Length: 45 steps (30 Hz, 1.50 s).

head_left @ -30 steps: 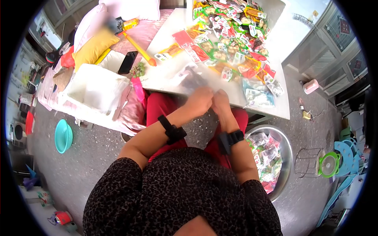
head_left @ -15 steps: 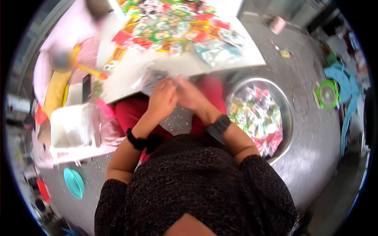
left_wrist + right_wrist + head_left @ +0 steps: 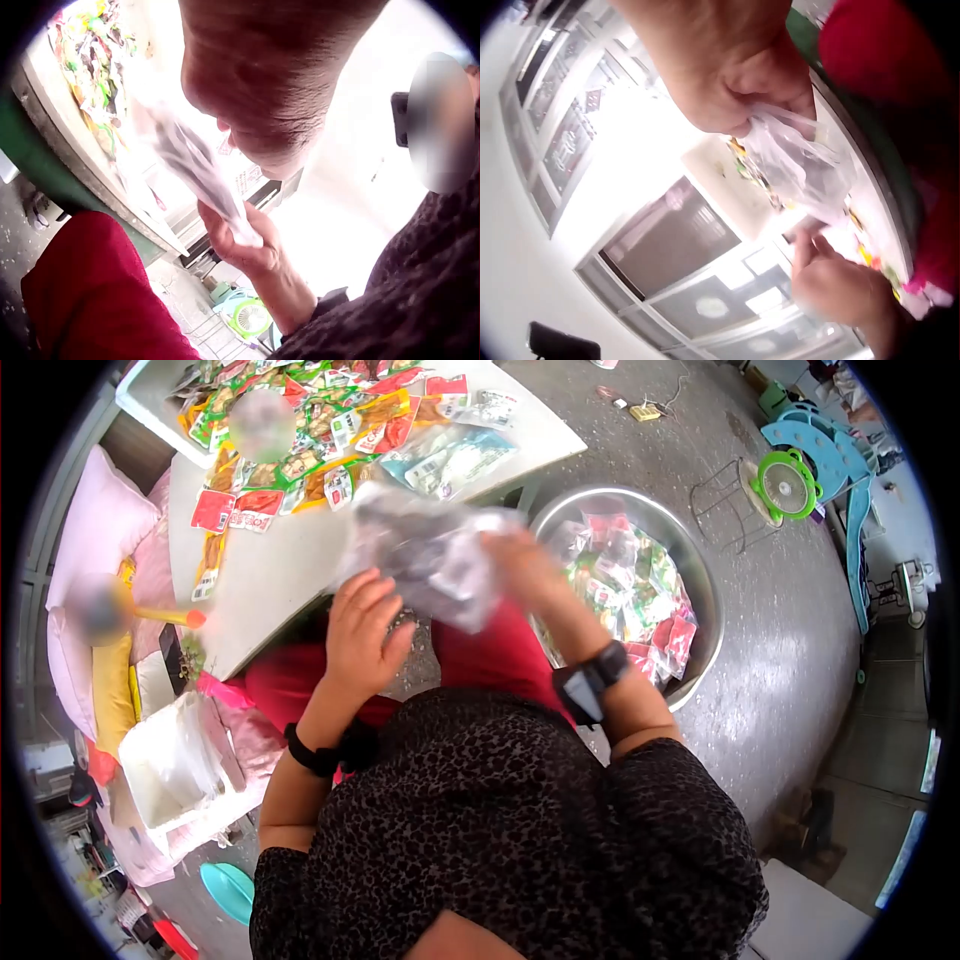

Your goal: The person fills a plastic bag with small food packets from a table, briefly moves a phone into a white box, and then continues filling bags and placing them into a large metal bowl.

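Note:
A clear plastic bag [image 3: 435, 560] with dark contents is held up over the table's front edge, blurred in the head view. The right hand [image 3: 530, 572] grips its right side; in the right wrist view that hand [image 3: 757, 82] pinches the crumpled top of the bag [image 3: 799, 165]. Close to the bag's lower left, the left hand [image 3: 362, 640] has its fingers spread and loosely bent, palm toward the bag. In the left wrist view the bag [image 3: 199, 165] hangs between the near left hand [image 3: 259, 90] and the right hand [image 3: 251, 255].
Colourful snack packets [image 3: 330, 420] cover the back of the white table [image 3: 265, 575], with a bluish packet [image 3: 450, 460] near its right edge. A metal basin [image 3: 705, 610] full of packets stands on the floor at right. A white bin [image 3: 170, 760] is at left.
The hands, earlier close together at the bag, have moved apart. The bag is lifted higher and to the right with the right hand, and the head view has shifted toward the right.

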### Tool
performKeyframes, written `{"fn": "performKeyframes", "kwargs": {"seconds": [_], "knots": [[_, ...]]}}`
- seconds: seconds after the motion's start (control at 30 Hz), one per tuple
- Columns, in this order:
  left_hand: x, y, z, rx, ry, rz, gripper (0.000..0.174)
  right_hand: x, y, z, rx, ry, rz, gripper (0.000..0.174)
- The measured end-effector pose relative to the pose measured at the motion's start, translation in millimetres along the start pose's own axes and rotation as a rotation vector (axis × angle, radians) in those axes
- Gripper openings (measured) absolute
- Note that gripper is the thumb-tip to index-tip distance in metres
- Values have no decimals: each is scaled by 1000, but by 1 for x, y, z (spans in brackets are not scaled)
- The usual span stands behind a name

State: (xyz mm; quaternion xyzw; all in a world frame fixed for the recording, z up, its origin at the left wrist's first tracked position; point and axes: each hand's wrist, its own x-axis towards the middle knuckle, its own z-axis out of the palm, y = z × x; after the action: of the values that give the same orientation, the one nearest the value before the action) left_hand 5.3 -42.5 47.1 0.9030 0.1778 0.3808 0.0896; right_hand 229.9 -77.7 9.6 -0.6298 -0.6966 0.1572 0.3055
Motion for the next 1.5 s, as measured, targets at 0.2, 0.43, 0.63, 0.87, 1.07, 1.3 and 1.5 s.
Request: {"fn": "performKeyframes", "kwargs": {"seconds": [0.2, 0.43, 0.63, 0.87, 1.07, 1.3, 1.5], "knots": [[-41, -43, -8, 1, -25, -285, 21, -69, 110, -63, 1076, 384, 484, 25], [-115, -71, 0, -42, -198, -610, 15, -187, 243, -35, 430, 439, 582, 19], [-145, -78, -8, -13, -261, -726, 18, -215, 294, -20, -4, 90, 831, 31], [-150, -85, -35, 131, -60, -682, 17, -213, 372, 0, -609, -292, 811, 64], [-139, -106, -82, 331, 133, -722, 17, -143, 334, 9, -363, 45, 652, 25], [-131, -186, -178, 599, 291, -880, 20, -32, 184, 14, 672, 464, 804, 43], [-194, -273, -258, 453, 201, -1511, 38, -1, 129, 40, 58, 337, 404, 34]]}}
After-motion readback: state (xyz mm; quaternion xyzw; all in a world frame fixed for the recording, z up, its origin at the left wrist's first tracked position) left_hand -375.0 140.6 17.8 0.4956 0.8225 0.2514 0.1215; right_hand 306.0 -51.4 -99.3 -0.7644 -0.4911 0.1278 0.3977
